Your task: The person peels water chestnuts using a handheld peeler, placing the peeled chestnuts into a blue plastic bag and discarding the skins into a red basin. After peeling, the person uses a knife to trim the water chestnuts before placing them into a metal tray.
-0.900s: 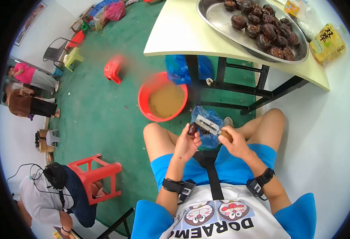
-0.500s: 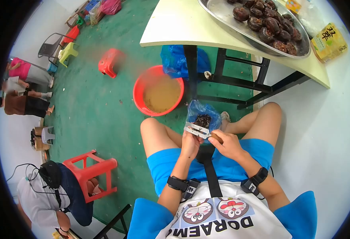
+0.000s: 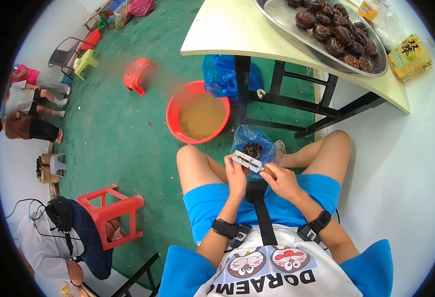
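My right hand is closed round the brown handle of a metal peeler, whose wide slotted blade points to the left. Behind the blade is my left hand, its fingers bent at the blade's left side; whatever it holds is hidden. Dark scraps lie in an open blue plastic bag on the floor, just beyond the blade. On the table, a metal tray bears several dark, round, glossy pieces.
A red basin of murky water stands beside a blue bag under the table's edge. Red stools are at the left. A seated person is at the lower left, other people farther off.
The peeler's blade has tilted, its left end now pointing farther up. My left hand has shifted slightly, with its fingers higher beside the blade. The view has moved a little.
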Demonstrator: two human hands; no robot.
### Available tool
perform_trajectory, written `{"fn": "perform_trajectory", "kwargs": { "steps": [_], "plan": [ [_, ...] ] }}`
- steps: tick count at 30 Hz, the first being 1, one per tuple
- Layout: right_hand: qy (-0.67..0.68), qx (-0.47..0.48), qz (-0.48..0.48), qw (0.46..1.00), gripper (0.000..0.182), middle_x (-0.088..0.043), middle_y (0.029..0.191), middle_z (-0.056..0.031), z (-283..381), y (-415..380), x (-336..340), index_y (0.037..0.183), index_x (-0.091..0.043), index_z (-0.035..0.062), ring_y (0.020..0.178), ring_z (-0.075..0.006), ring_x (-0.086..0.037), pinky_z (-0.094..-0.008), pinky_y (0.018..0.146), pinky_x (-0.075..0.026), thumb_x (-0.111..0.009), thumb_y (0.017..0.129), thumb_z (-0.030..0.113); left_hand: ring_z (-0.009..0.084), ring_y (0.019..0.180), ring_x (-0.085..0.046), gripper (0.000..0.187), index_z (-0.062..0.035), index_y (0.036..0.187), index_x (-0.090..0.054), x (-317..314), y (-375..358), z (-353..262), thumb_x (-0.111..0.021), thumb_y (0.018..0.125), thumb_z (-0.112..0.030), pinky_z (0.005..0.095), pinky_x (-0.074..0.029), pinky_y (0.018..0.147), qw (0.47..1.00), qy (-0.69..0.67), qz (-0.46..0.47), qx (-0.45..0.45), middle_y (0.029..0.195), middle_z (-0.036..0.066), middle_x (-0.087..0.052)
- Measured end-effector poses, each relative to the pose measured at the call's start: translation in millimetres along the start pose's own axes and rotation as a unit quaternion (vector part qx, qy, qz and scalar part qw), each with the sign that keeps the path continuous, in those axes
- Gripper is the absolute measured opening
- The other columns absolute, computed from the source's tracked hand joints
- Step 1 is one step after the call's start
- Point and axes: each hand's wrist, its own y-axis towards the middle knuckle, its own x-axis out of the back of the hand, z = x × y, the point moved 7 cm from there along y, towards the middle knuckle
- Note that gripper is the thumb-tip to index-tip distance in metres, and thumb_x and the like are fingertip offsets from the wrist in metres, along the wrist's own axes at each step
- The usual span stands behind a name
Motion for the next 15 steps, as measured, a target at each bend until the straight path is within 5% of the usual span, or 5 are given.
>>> {"fn": "perform_trajectory", "kwargs": {
  "steps": [10,15],
  "plan": [
    [-0.020,0.012,-0.029,0.999,0.029,-0.058,0.064,-0.0145,-9.2,-2.4,-13.2,0.089,-0.052,0.0075,0.059,-0.0335,-0.057,-0.0404,0.049,-0.043,-0.049,0.082,0.035,0.0062,0.065,-0.044,0.015,-0.0040,0.096,-0.037,11.3,3.5,8.7,-0.036,0.090,-0.017,0.0204,-0.041,0.058,0.998,0.057,-0.022,-0.026,0.079,0.003,-0.047],
    [-0.012,-0.031,-0.007,0.999,0.030,-0.058,0.063,-0.0151,-16.8,-0.6,-21.1,0.089,-0.052,0.0063,0.060,-0.0349,-0.057,-0.0416,0.050,-0.043,-0.047,0.083,0.036,0.0053,0.059,-0.041,0.013,-0.0056,0.092,-0.037,14.0,6.8,17.3,-0.037,0.090,-0.019,0.0194,-0.037,0.052,0.995,0.074,-0.051,-0.031,0.072,0.001,-0.045]
  ]
}}
